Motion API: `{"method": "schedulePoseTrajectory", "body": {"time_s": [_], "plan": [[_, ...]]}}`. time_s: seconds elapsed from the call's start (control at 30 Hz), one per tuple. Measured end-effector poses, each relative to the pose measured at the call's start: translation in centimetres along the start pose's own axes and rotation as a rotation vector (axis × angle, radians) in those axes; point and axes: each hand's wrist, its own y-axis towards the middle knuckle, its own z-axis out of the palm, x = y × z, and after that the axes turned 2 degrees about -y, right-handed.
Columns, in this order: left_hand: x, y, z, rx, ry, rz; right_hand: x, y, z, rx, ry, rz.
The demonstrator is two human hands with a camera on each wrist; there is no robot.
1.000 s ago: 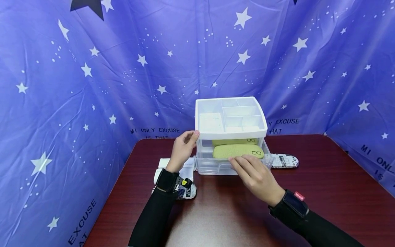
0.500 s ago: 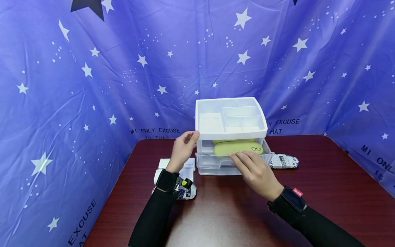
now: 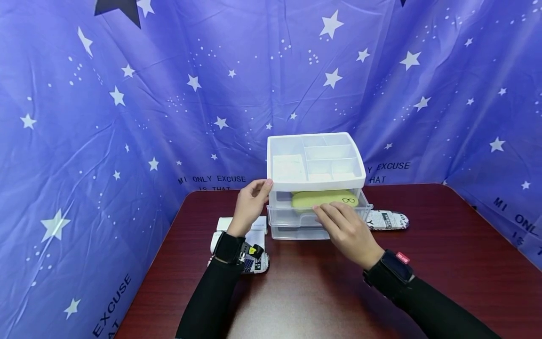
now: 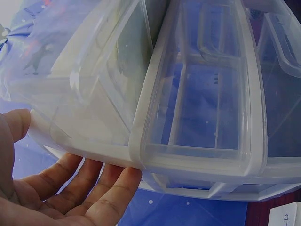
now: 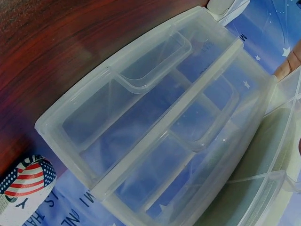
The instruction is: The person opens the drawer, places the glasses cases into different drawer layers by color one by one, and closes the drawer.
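Note:
A white and clear plastic drawer organizer (image 3: 317, 184) stands on the table, its top divided into small compartments. My left hand (image 3: 250, 202) grips its upper left side, with the thumb and fingers around the edge in the left wrist view. The clear middle drawer (image 3: 292, 217) sticks out a little at the front. My right hand (image 3: 351, 235) holds that drawer's front rim, fingers over the top; the thumb is hidden. Inside the drawer lies a yellow-green glasses case (image 3: 323, 198) printed with a small pair of glasses. The lower drawer (image 3: 296, 233) sits beneath it.
To the right of the organizer lies a newsprint-patterned case (image 3: 389, 220). White boxes (image 3: 259, 224) stand at its left, with another patterned case (image 3: 257, 264) in front, partly behind the left wrist. A starry blue curtain (image 3: 228, 94) hangs behind the table.
The middle drawer has slid inward, away from me, with my right hand moving along with it. The second green case behind has gone from sight. My left hand stays in place.

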Motion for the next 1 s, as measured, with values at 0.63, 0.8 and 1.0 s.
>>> {"method": "schedulePoseTrajectory", "body": {"time_s": [0.63, 0.8, 1.0], "plan": [[0.1, 0.0, 0.1, -0.03, 0.02, 0.018, -0.7, 0.0, 1.1, 0.01, -0.039, 0.004], [0.0, 0.0, 0.1, -0.029, 0.034, 0.018, -0.9, -0.1, 1.3, 0.029, -0.032, 0.01], [0.0, -0.1, 0.1, -0.025, 0.031, 0.009, -1.0, -0.2, 1.6, 0.041, -0.04, 0.018]]}}
